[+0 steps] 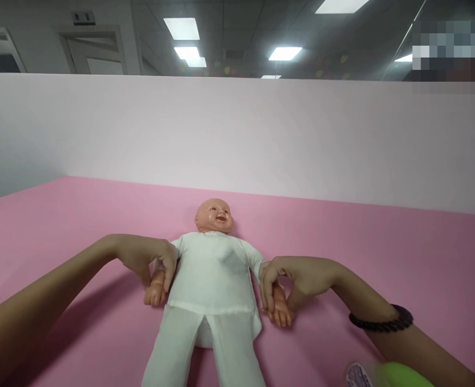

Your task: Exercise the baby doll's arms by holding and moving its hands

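We look down the length of a bald vinyl baby doll (209, 258), lying on its back near the middle of a flat pink counter (68, 231). Its glossy moulded head (214, 216) points toward a pale pink wall panel (221, 134), and its legs run toward us and out of view at the bottom edge. It wears a loose white long-sleeved cloth suit (221, 290), lightly creased across the chest. Our left hand (146, 260) is closed on the doll's forearm on our left, thumb and fingers pinching it just above a small plastic hand (155, 294). Our right hand (297, 282) grips the other forearm the same way, curved over it above a second small plastic hand (281, 312). Gripping the forearms rather than the soft body probably gives us firm purchase on the rigid limbs, and the doll's flat position leaves both arms within reach from either side. A dark beaded bracelet (381, 318) circles our right wrist. At the lower right corner, part of a bright green object (398, 376) with a printed label shows, too cropped to identify.
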Motion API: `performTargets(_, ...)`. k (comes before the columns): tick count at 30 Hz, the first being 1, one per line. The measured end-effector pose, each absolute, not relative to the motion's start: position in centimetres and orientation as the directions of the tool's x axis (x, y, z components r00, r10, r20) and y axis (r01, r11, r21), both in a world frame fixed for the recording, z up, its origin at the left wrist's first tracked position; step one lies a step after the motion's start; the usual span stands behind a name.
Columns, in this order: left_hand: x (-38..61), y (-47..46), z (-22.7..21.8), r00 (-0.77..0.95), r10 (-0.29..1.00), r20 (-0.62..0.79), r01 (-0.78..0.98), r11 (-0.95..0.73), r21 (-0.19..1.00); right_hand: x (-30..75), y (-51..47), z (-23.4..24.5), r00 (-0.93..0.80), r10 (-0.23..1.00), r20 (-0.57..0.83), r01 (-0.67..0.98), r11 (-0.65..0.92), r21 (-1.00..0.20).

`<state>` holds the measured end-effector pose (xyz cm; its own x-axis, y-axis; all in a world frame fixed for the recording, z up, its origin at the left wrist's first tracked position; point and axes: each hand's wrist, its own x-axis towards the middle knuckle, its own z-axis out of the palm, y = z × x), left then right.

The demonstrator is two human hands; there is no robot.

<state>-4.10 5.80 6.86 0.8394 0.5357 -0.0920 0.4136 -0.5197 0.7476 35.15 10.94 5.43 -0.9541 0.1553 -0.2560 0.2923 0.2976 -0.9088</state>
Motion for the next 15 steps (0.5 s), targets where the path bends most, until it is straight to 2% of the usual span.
performTargets(2,-5.1,6.8,7.2,0.829,0.548,-0.110,0.397,-0.439,0.806,36.3,11.8,5.4,-0.954,0.276,-0.121,0.184,0.217,-0.959)
performTargets(3,-5.6,7.3,7.1,0.789,0.611,-0.063,0.369,-0.390,0.844,36.8,12.3,5.3,-0.921,0.389,-0.031,0.102,0.164,-0.981)
performTargets(5,-6.5,8.4,6.5,0.583,0.803,0.127,0.225,-0.309,0.924,37.6,13.3,4.7,-0.734,0.669,0.117,-0.076,0.091,-0.993)
performTargets(7,-6.9,9.2,5.2,0.290,0.924,0.249,0.063,-0.278,0.959,37.9,14.1,3.8,-0.466,0.872,0.153,-0.186,0.072,-0.980)
performTargets(9,-6.7,9.8,3.6,0.072,0.965,0.251,0.009,-0.253,0.967,37.8,14.9,2.5,-0.291,0.952,0.099,-0.210,0.037,-0.977)
performTargets(11,-6.3,10.2,1.8,-0.038,0.977,0.209,0.063,-0.207,0.976,37.4,15.4,1.0,-0.219,0.976,0.011,-0.167,-0.026,-0.986)
performTargets(15,-6.1,10.9,-0.9,-0.059,0.987,0.151,0.266,-0.130,0.955,36.7,15.6,-0.9,-0.175,0.980,-0.094,0.000,-0.095,-0.995)
